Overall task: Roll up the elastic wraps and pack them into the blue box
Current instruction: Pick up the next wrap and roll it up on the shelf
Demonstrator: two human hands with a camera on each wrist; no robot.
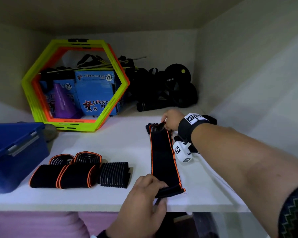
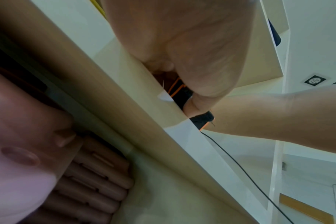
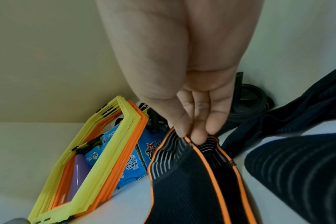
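Note:
A black elastic wrap (image 1: 163, 157) with orange edges lies stretched out lengthwise on the white shelf (image 1: 110, 145). My right hand (image 1: 169, 121) pinches its far end; the right wrist view shows the fingertips (image 3: 197, 134) closed on the striped orange-edged end of the wrap (image 3: 182, 174). My left hand (image 1: 150, 189) grips the near end at the shelf's front edge, fingers curled over the folded black fabric; the left wrist view shows the wrap (image 2: 182, 94) under my left hand (image 2: 199, 97). Several rolled wraps (image 1: 79, 170) sit left of it. The blue box (image 1: 12, 152) stands at the far left.
A stack of yellow and orange hexagon frames (image 1: 76, 85) leans at the back, with blue cartons (image 1: 95, 93) and a purple cone (image 1: 64, 102) behind it. Black gear (image 1: 167, 86) fills the back right corner. A grey ball (image 1: 50, 132) lies beside the box. More dark fabric (image 3: 297, 174) lies at right.

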